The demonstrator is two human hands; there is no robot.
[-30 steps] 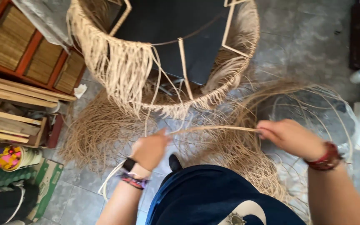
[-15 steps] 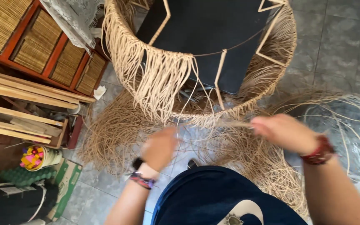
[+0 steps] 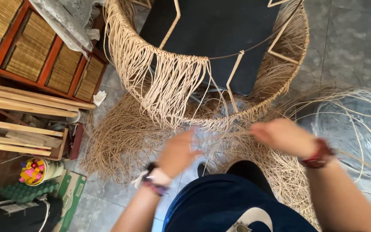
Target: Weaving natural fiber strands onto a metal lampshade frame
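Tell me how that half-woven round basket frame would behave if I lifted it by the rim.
The basket frame is probably light: thin struts, open sides. The loose strands hanging off the rim look floppy and would likely swing and snag.

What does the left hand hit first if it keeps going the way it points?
Probably the woven lower rim of the rattan frame. The left hand points up and forward at it; motion blur and unclear depth make this uncertain.
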